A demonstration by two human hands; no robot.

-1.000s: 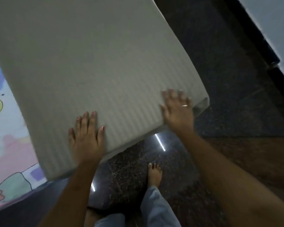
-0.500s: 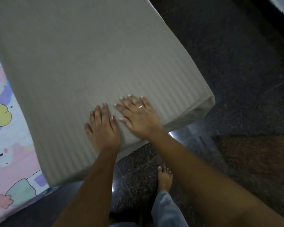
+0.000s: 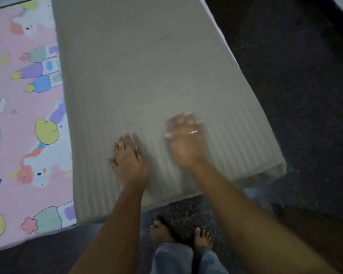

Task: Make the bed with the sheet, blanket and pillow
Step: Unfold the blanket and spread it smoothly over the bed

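Fingers of the left hand (image 3: 130, 163) lie straight and flat, palm down, pressing on the grey ribbed blanket (image 3: 147, 76) just left of centre frame and gripping nothing. The right hand (image 3: 186, 143) sits just beside it, also on the blanket. It is blurred, but its fingers look stretched out rather than curled, with a ring (image 3: 193, 132) catching the light. The blanket runs as a long folded slab from the top of the frame down to the lower middle. It lies over the pink cartoon-print sheet (image 3: 18, 95), which fills the left side of the frame. Its lower right corner seems to reach past the bed's edge over the dark floor (image 3: 305, 95). Bare feet (image 3: 162, 232) stand on that floor at the bottom centre. Judging by this, the sheet is already spread and looks fairly smooth where it shows. The blanket is on the bed but folded narrow, covering only one strip, so it most likely needs opening out and squaring to the edges. No pillow is in view, so whether that part is done cannot be told. The task looks roughly midway.
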